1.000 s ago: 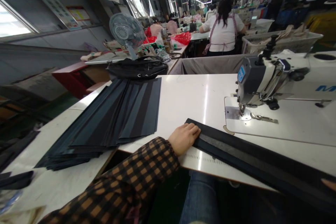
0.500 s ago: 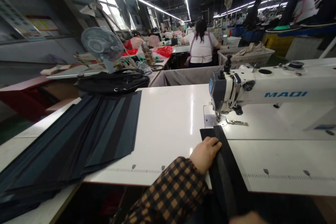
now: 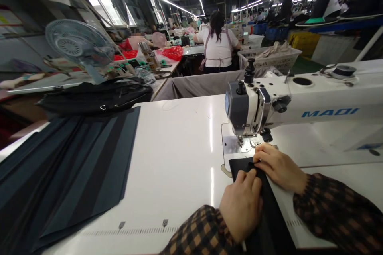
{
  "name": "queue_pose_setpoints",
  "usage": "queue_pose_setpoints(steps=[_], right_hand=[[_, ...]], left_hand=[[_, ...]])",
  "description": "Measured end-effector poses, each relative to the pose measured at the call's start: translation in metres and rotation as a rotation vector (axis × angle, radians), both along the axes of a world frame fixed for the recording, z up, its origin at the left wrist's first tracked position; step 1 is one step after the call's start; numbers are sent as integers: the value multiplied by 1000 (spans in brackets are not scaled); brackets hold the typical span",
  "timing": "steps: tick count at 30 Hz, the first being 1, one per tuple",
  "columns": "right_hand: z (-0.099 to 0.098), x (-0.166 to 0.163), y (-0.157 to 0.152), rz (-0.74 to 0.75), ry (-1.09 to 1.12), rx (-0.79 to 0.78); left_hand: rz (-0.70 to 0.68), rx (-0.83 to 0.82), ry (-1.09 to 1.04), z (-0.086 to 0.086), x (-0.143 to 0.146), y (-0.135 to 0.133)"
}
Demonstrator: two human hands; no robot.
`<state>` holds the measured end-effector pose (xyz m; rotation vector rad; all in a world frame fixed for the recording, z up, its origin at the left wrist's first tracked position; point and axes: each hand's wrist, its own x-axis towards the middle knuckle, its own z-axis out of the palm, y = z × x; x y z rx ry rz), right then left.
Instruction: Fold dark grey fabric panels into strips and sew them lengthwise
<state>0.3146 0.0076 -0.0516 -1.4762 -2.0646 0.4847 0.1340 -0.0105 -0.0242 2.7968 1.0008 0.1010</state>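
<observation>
A long black fabric strip [image 3: 271,211] lies on the white table [image 3: 179,159], its far end just in front of the needle of the white sewing machine [image 3: 269,105]. My left hand [image 3: 242,203] presses down on the strip's left side, fingers bent over it. My right hand [image 3: 278,165] rests on the strip's far end, fingertips pinching its edge close to the presser foot. Both sleeves are a brown and black check.
A fanned stack of dark fabric panels [image 3: 68,167] covers the table's left side, with a black bag [image 3: 95,97] behind it and a desk fan [image 3: 79,48]. A grey cloth bin [image 3: 197,83] stands beyond the table. A person in white [image 3: 217,48] sits farther back, beside a basket [image 3: 271,59].
The strip has moved up to the machine's needle. My right hand has come into view and settled on its far end. My left hand has shifted along the strip. The view has swung left.
</observation>
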Motion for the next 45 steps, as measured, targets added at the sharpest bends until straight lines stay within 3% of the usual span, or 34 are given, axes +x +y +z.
queue_pose_setpoints(steps=[8, 15, 20, 25, 33, 41, 45], right_hand=[[1, -2, 7, -119, -66, -125], [1, -32, -5, -302, -110, -42], [2, -33, -6, -238, -123, -45], [-4, -21, -2, -119, -179, -7], [-8, -16, 10, -165, -103, -184], [-10, -26, 12, -322, -159, -165], [-15, -22, -9, -240, -107, 7]], left_hand=[[54, -15, 10, -9, 11, -5], [60, -94, 42, 4, -2, 3], [79, -53, 86, 1, -4, 3], [18, 183, 4, -19, -4, 3], [6, 418, -172, -34, -3, 6], [2, 389, -142, -35, -4, 4], [0, 303, -103, -31, -4, 2]])
